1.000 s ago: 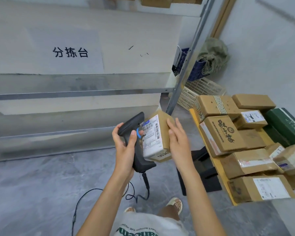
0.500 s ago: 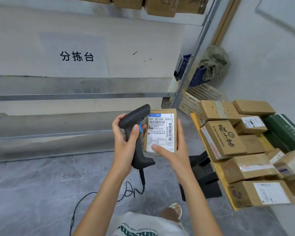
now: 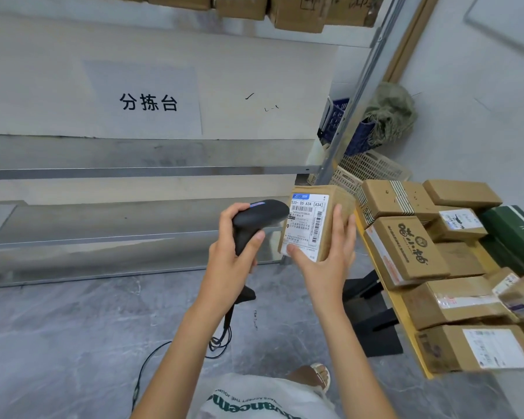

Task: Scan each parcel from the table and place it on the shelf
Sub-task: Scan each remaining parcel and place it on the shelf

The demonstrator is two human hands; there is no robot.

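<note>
Parcel: cardboard, right hand | scanner: black plastic probably, left hand

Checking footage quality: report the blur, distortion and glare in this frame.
Head view: wide-angle bending bows the shelf edges; parcels at the right edge smear; the held parcel label's large print stays legible; light is soft and even, with no harsh glare.

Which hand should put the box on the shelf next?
Probably the right hand: it already grips the parcel, label facing up. The left hand is busy gripping the scanner.
</note>
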